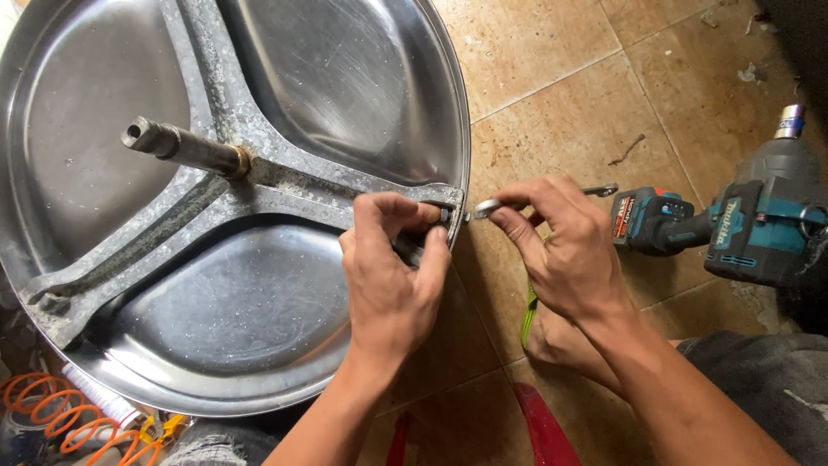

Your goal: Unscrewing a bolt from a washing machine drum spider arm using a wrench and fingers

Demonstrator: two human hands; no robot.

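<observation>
Your left hand (pixel 392 259) pinches the fastener at the spider arm (pixel 345 183) tip on the drum (pixel 345 86) rim; right hand (pixel 561 242) grips wrench (pixel 517 203) just beside it. Bolt not out yet, other arms tbd.

A floor (pixel 552 78) of worn, tan square tiles with dark joints carries everything. A large round steel drum (pixel 362 95) with a three-armed grey bracket stands on it at the left. A teal and black cordless impact wrench (pixel 742 229) lies on its side at the right. Small bits of debris (pixel 628 151) dot the tiles above it. A coiled orange hose (pixel 52 414) lies at the lower left corner.
</observation>
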